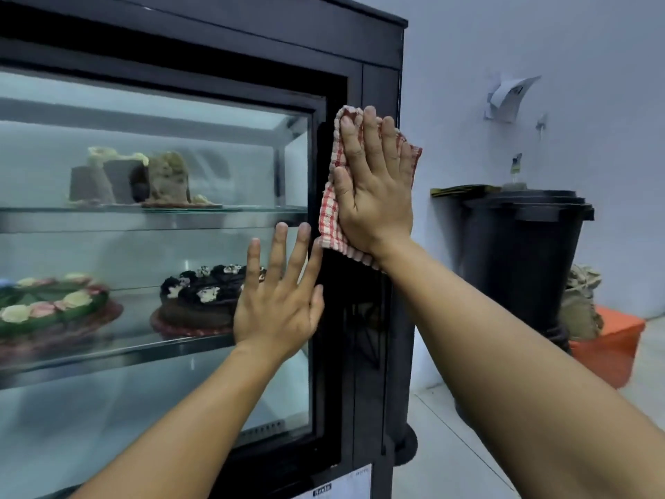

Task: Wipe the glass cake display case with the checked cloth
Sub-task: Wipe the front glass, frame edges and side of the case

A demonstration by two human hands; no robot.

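Forearms (503, 354) reach up to the glass cake display case (144, 408). Flat, straight-fingered right grip (374, 196) presses checked cloth (329, 210) onto the black frame post (374, 84) at the case's right edge. The left grip (277, 304), open and spread, braces on the pane. Glass looks hazy, so I'd judge most wiping left.

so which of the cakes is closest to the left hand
The dark chocolate cake, partly behind the left hand; the green flowered cake and top-shelf slices sit farther off.

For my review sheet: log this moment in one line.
right hand: presses checked cloth on black frame | left hand: open against glass
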